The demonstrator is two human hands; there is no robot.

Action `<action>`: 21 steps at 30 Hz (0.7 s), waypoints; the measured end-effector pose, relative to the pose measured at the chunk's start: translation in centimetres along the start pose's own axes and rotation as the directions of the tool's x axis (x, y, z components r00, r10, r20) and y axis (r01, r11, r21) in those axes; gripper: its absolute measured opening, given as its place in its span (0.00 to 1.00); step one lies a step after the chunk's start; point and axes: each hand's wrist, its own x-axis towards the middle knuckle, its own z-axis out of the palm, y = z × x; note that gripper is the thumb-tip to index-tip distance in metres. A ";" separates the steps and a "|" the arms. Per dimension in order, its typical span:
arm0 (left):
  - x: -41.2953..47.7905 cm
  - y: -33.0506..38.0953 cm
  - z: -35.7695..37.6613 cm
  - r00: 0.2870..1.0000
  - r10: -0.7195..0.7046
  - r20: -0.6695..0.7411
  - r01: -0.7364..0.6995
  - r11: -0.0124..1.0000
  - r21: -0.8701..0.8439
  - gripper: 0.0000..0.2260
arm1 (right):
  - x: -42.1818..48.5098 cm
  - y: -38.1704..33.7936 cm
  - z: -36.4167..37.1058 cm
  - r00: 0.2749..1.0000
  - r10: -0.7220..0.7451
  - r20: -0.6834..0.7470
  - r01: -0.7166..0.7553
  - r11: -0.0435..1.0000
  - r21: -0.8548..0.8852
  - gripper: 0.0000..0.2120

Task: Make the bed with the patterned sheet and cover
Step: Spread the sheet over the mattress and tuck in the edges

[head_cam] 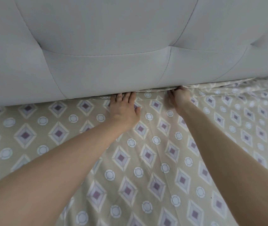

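A beige patterned sheet point(146, 168) with purple diamonds and white circles covers the mattress across the lower view. My left hand point(124, 108) lies flat on it, straight fingers pushed against the gap under the headboard, fingertips partly hidden. My right hand point(179, 97) is at the same gap a little to the right, its fingers curled into the sheet's folded edge; it is slightly blurred. Both forearms stretch forward over the sheet. The cover is not in view.
A grey padded headboard point(113, 46) fills the upper half and meets the mattress along a slanted line. To the right, the sheet's edge point(244, 84) lies rumpled against the headboard's base.
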 end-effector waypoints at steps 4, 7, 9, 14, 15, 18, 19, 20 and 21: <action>0.3 -0.2 -0.1 1.000 0.012 0.011 -0.012 1.000 0.028 0.28 | -0.8 1.1 -0.1 0.913 -0.334 0.234 0.381 0.496 -0.780 0.15; 0.3 -0.4 0.0 1.000 0.016 0.013 -0.017 1.000 0.015 0.28 | -1.6 2.0 0.2 0.883 -0.371 0.288 0.386 0.225 -0.894 0.19; 0.1 -0.5 0.4 1.000 0.023 -0.009 -0.023 1.000 0.021 0.28 | -1.5 1.9 -0.1 0.907 -0.329 0.262 0.287 0.029 -0.957 0.22; 0.1 -0.3 1.2 0.998 0.028 -0.063 -0.025 0.999 0.042 0.28 | 0.0 0.3 -0.3 0.904 -0.257 0.342 0.360 0.027 -0.932 0.23; 0.1 -0.3 1.2 0.998 0.028 -0.061 -0.025 0.999 0.044 0.28 | 0.5 0.2 -0.3 0.904 -0.244 0.352 0.364 0.007 -0.931 0.24; 0.1 -0.2 1.2 0.997 0.031 -0.064 -0.025 0.996 0.090 0.28 | 1.1 0.2 -0.2 0.912 -0.208 0.354 0.356 -0.028 -0.934 0.24; 0.2 -0.2 1.1 0.997 0.038 -0.061 -0.032 0.995 0.095 0.28 | 1.1 0.3 -0.1 0.912 -0.211 0.352 0.355 -0.024 -0.934 0.23; 0.3 -0.4 1.0 0.998 0.049 -0.050 -0.044 0.995 0.085 0.28 | 1.0 0.4 -0.1 0.910 -0.220 0.353 0.357 -0.021 -0.934 0.22; 0.2 -0.7 0.8 0.997 0.066 -0.036 -0.064 0.997 0.053 0.28 | 0.6 0.6 -0.1 0.905 -0.234 0.354 0.360 -0.016 -0.933 0.21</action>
